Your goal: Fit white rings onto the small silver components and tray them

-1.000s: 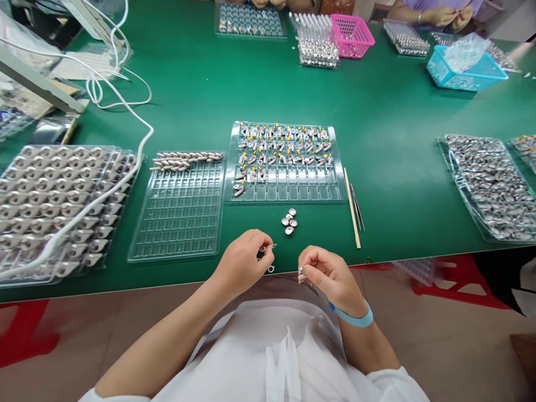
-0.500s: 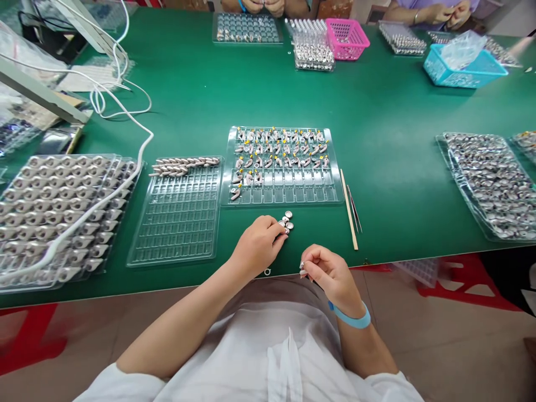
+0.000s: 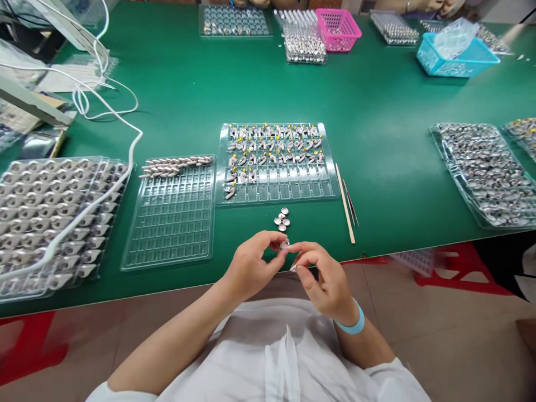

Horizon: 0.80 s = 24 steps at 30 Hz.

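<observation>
Between the thumb and fingertips of my left hand (image 3: 255,263) is a small round metal cap (image 3: 285,244). My right hand (image 3: 325,278) is pinched on a small whitish part (image 3: 293,268), mostly covered by the fingers; its outstretched index finger reaches up to the cap's edge. Just beyond my hands, several similar round caps (image 3: 277,221) lie in a loose cluster on the green table (image 3: 377,167). Behind them lies a clear tray (image 3: 293,192), its upper rows filled with small curved earpiece-like parts with yellow bits.
Left of the middle tray, another clear tray (image 3: 167,234) holds grey parts along its top. Stacked trays of grey shells (image 3: 46,212) with a white cable (image 3: 96,206) across them stand far left. A wooden stick (image 3: 345,204) and tweezers (image 3: 350,204) lie right; a metal-parts tray (image 3: 481,173) lies beyond.
My left hand has picked a cap from the cluster and drawn it back toward me. My right hand has come in closer to it, index finger extended. The view has shifted slightly.
</observation>
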Available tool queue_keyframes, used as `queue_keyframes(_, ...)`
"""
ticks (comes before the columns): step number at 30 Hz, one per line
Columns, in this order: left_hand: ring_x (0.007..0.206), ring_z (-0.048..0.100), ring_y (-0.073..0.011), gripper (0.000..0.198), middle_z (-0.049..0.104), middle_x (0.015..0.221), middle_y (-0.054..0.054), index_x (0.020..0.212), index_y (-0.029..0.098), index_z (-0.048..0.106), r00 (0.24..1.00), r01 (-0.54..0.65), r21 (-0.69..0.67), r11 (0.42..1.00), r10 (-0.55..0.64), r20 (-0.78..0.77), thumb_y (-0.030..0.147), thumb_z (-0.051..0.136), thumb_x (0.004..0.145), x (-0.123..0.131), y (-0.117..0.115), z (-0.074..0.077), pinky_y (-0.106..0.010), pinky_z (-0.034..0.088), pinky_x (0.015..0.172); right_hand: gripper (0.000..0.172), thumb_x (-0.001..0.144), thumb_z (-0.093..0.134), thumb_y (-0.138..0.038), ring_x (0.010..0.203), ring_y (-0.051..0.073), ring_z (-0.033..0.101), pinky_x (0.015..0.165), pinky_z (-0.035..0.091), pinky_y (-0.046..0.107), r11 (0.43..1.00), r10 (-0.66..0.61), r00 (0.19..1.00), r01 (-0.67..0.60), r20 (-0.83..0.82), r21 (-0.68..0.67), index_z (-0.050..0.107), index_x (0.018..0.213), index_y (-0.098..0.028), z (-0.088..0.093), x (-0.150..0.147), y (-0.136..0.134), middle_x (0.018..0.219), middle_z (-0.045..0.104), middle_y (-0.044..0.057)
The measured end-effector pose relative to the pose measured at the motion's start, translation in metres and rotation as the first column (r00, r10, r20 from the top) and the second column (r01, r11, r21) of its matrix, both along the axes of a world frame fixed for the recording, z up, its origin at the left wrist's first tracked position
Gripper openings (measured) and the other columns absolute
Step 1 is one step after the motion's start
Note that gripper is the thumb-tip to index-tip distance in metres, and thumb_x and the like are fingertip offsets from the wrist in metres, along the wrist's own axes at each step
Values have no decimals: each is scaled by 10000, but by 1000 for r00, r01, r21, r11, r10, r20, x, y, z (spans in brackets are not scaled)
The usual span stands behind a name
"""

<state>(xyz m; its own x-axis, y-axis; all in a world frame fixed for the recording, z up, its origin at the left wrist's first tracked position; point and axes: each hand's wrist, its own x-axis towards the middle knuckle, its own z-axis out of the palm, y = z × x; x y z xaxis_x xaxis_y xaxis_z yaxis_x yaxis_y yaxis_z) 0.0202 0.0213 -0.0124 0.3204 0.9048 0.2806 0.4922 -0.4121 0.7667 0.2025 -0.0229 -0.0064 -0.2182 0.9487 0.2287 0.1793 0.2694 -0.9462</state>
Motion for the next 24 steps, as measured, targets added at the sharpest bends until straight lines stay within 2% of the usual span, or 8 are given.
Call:
queue_keyframes(3, 790, 664, -144, 290, 698, 890, -54, 1141, 161, 626, 998, 55, 86, 995, -55, 5, 104, 584, 861, 2, -2, -3, -250, 539, 712, 145, 900, 494, -82, 1122, 223, 595, 868, 524, 365, 994, 12, 991, -26, 130, 109, 513, 972, -207, 5, -7, 1, 1129, 633, 120)
queue_keyframes(5, 771, 654, -142, 236, 690, 868, -54, 1091, 160, 650, 997, 74, 99, 992, -74, -8, 113, 577, 872, 1, -2, -5, -240, 530, 677, 164, 893, 491, -74, 1122, 224, 597, 857, 529, 364, 988, -1, 979, -31, 205, 151, 502, 988, -207, 7, -10, 2, 1109, 630, 125)
queue_keyframes(9, 710, 657, -143, 114, 704, 792, -27, 957, 166, 661, 998, 52, -14, 999, -53, -39, 153, 617, 853, -2, -3, -1, -244, 529, 653, 160, 899, 476, -90, 1109, 234, 608, 834, 529, 367, 986, 38, 953, -86, 302, 146, 496, 978, -227, 9, -9, 3, 1077, 638, 118)
queue_keyframes(12, 742, 684, -149, 197, 737, 856, -34, 1038, 172, 665, 996, 89, -171, 981, -90, 2, 152, 621, 847, -7, -2, 8, -249, 551, 685, 154, 907, 468, -106, 1057, 233, 621, 806, 524, 373, 987, 75, 941, -117, 329, 110, 494, 981, -238, 12, -7, 3, 1102, 635, 124)
queue_keyframes(16, 797, 705, -154, 213, 759, 920, -33, 1039, 202, 701, 984, 177, -328, 928, -157, 88, 145, 613, 854, -13, -1, 15, -245, 567, 714, 119, 913, 479, -122, 1002, 214, 617, 798, 509, 361, 994, 103, 966, -110, 239, 16, 506, 924, -237, 14, -4, 4, 1082, 638, 100)
queue_keyframes(18, 763, 704, -150, 170, 762, 874, -25, 979, 199, 718, 987, 148, -351, 925, -114, 115, 148, 642, 836, -14, -2, 15, -234, 569, 693, 103, 919, 486, -139, 978, 201, 609, 790, 496, 344, 997, 62, 988, -53, 144, -64, 515, 884, -231, 14, -3, 5, 1048, 631, 82)
queue_keyframes(21, 690, 696, -138, 154, 755, 798, -11, 937, 190, 725, 985, 90, -364, 927, -29, 172, 161, 715, 786, -13, -6, 12, -218, 575, 664, 93, 927, 495, -171, 941, 197, 581, 776, 474, 338, 985, -86, 994, 95, 66, -143, 531, 856, -219, 12, -5, 6, 984, 585, 70)
queue_keyframes(24, 672, 694, -128, 154, 754, 780, -1, 912, 191, 731, 976, 70, -364, 929, 11, 216, 159, 747, 762, -9, -9, 9, -200, 577, 651, 99, 921, 500, -179, 922, 195, 554, 792, 462, 342, 979, -123, 991, 129, 51, -160, 530, 833, -213, 11, -10, 9, 937, 543, 58)
